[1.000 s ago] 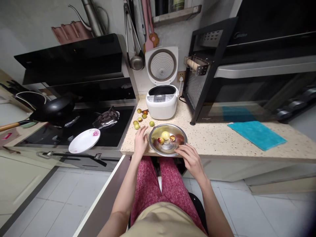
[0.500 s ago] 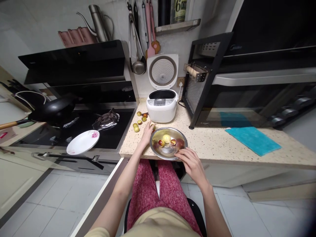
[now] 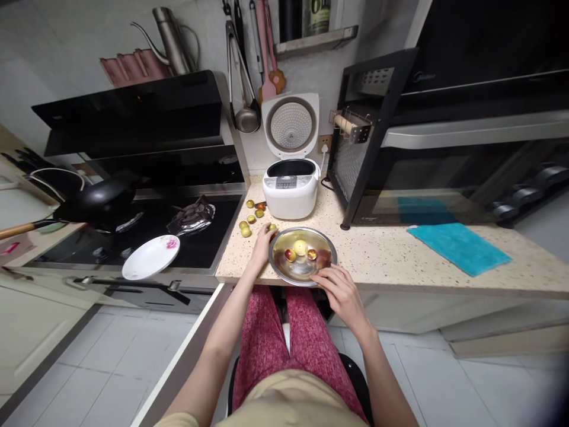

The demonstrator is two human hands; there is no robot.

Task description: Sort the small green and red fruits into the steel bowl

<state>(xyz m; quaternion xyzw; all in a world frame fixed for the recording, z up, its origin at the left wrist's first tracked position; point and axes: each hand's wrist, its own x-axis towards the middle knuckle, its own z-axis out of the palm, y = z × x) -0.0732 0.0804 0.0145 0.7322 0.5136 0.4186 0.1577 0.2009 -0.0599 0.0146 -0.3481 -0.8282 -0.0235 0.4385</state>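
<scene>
**Hands at the metal bowl, speckled tabletop**

We see the left hand (image 3: pixel 260 246) reaching over the tabletop (image 3: pixel 377 249), fingertips closed around a small green fruit (image 3: pixel 271 227) just beside the far-left rim of the metal bowl (image 3: pixel 284 270). The grip looks pinched on the fruit, though the fingers partly hide it.

The right hand (image 3: pixel 340 290) rests on the bowl's near rim, fingers curled against the metal edge; we cannot tell whether it clasps the rim or only steadies it.

The bowl sits at the front edge of the tabletop, directly before us. Inside lie a yellow fruit (image 3: pixel 300 247) and two reddish ones (image 3: pixel 290 255).

More green fruits (image 3: pixel 245 228) lie loose to the left, near the white rice cooker (image 3: pixel 291 188), lid raised. A teal cloth (image 3: pixel 457 248) lies well apart on the right. A white plate (image 3: pixel 151 256) sits on the stove.
</scene>
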